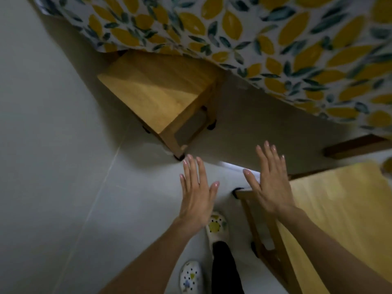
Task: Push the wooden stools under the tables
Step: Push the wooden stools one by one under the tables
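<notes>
A wooden stool (157,90) stands on the pale floor, its far side tucked under the hanging edge of a table covered by a yellow-and-green leaf cloth (275,39). A second wooden stool (339,213) stands at the lower right, out in front of the table. My left hand (196,192) hovers flat with fingers spread, just short of the first stool's near leg and touching nothing. My right hand (269,179) is also flat and open, held over the near left corner of the second stool.
Pale tiled floor (63,166) stretches to the left. A dark wooden table leg or rail (356,146) shows at the right under the cloth. My feet in patterned slippers (216,228) stand between the two stools.
</notes>
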